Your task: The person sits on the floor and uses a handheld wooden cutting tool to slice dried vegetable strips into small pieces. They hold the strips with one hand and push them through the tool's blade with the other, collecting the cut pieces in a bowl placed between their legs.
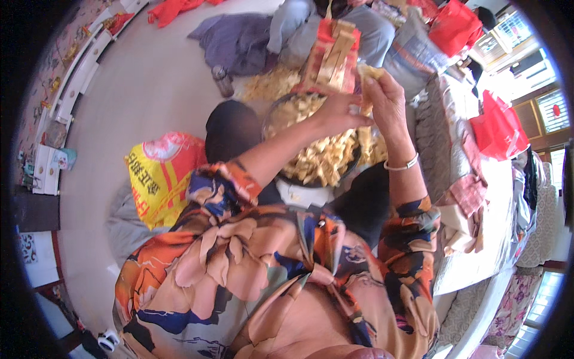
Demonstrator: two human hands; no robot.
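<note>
My right hand pinches a pale yellow strip, possibly paper, above the right rim of a dark round basin. My left hand reaches over the basin, its fingertips close to the hanging lower part of that strip. Whether those fingers grip it, I cannot tell. Many pale yellow, folded-looking pieces fill the basin, partly hidden by my left forearm. Just beyond my hands lies a stack of flat tan bundles on a red wrapper or box.
Another person's grey-clad legs are across from me. Loose yellow pieces and a dark bottle sit on the floor. A yellow-and-red bag bearing writing is at my left. A sofa with cloths runs along my right.
</note>
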